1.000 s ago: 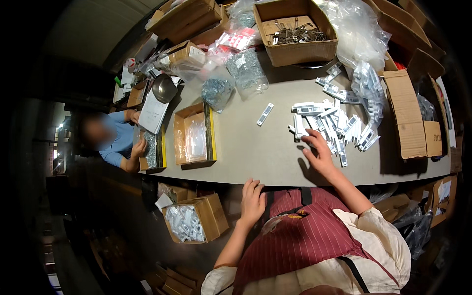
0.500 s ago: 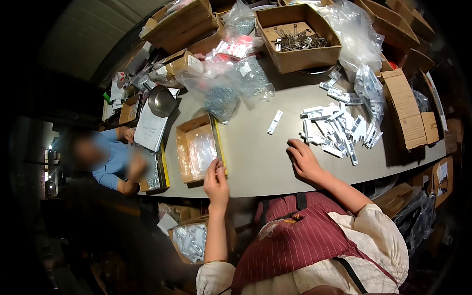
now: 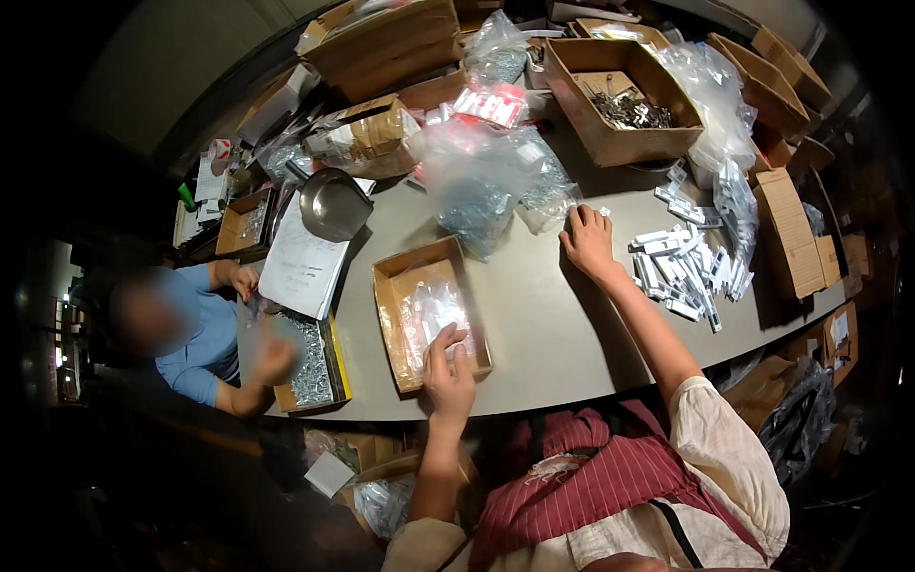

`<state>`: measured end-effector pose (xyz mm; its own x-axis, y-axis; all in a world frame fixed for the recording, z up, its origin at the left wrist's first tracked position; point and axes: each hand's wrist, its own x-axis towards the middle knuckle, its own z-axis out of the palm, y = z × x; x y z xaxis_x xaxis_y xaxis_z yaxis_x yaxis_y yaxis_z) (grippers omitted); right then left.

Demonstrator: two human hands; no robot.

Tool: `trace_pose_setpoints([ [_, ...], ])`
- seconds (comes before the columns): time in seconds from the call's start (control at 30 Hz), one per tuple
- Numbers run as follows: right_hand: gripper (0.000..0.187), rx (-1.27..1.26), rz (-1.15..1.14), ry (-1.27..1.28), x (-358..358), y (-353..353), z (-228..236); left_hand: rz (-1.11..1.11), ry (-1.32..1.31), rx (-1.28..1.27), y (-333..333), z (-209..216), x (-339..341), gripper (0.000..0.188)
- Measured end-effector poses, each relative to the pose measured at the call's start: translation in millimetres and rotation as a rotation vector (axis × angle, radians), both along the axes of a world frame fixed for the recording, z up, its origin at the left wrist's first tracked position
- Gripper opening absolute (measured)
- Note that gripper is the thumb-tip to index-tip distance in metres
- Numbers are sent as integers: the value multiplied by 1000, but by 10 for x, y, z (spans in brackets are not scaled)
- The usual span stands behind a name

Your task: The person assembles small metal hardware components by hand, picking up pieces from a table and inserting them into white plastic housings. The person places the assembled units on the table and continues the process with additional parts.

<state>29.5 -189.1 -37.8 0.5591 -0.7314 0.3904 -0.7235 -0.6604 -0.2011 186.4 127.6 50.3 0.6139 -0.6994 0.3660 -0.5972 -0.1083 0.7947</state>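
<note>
My left hand [image 3: 448,379] is over the near end of a shallow cardboard box [image 3: 389,329], its thumb and fingers slightly apart above the clear plastic bags [image 3: 434,310] inside. I see nothing held in it. My right hand [image 3: 588,243] reaches across the grey table, fingers bent down onto a small, narrow white piece [image 3: 604,212]. The fingers hide most of that piece; only a bit shows at their tips. To the right of this hand lies a loose pile of similar white pieces [image 3: 681,272].
Clear bags of small metal parts [image 3: 477,214] lie beyond the box. A carton of metal clips [image 3: 620,143] stands at the back; an open carton [image 3: 786,234] stands right. At left are a metal scoop [image 3: 334,205], papers [image 3: 303,272] and a co-worker in blue [image 3: 202,329] beside a parts box [image 3: 315,377].
My right hand has moved forward from the table beside the pile onto the lone white piece. My left hand has shifted from the box's near corner to over its bags. The view has shifted.
</note>
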Motion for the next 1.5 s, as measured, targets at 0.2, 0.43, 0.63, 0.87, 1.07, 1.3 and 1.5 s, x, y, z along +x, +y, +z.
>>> trace_pose_setpoints([
  [0.2, 44, -55, 159, -8, -21, 96, 1, 84, -46, -31, 144, 105, 202, 20],
  [0.43, 47, 10, 330, -78, -238, 255, 26, 202, 122, 4, 288, 1, -65, 18],
  [0.63, 38, 223, 386, -332, -219, 274, 112, 292, 362, -120, 261, -160, -165, 25],
  [0.87, 44, 176, 169, -319, 530, -587, -225, 166, 327, -89, -364, -100, -74, 37],
  [1.07, 40, 178, 182, -379, 674, -222, -172, 199, 117, 222, -431, -268, 296, 33],
  [1.3, 29, 192, 262, -462, 245, 197, -127, 121, 3, 373, -469, -323, 417, 34],
  [1.5, 36, 285, 419, -517, -184, 513, 62, 141, 19, 321, -393, -447, 540, 43],
])
